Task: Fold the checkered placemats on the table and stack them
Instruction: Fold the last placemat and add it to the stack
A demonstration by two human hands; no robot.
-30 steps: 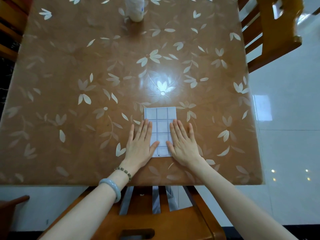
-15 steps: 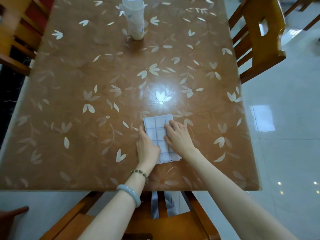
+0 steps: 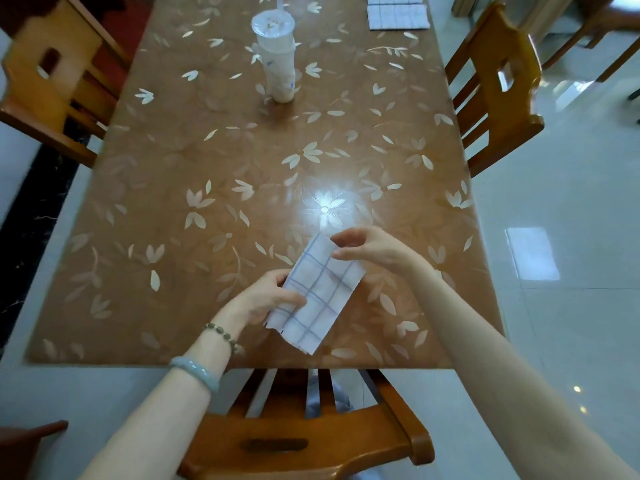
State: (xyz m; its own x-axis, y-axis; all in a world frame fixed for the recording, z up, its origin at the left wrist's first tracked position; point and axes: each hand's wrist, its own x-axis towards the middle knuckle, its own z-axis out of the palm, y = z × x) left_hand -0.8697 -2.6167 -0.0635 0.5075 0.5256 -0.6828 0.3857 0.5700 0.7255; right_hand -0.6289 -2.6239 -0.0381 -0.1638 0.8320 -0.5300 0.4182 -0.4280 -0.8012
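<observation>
Above the worktop (image 3: 173, 174), left hand (image 3: 266, 299) grips and right hand (image 3: 375, 249) pinches the folded placemat (image 3: 322, 299); a loose hold might let it unfold.

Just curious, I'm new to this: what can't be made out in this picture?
Head view only.
Far placemats: cut off by the top edge; count unknown.
Folded placemat: left hand covers its left edge; layers uncountable.
Cup: print too blurred to read.

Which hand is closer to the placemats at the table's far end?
Right. The right hand pinches the far corner of the held placemat, more directly before the far placemats; the left hand grips its side, farther back and left.
</observation>
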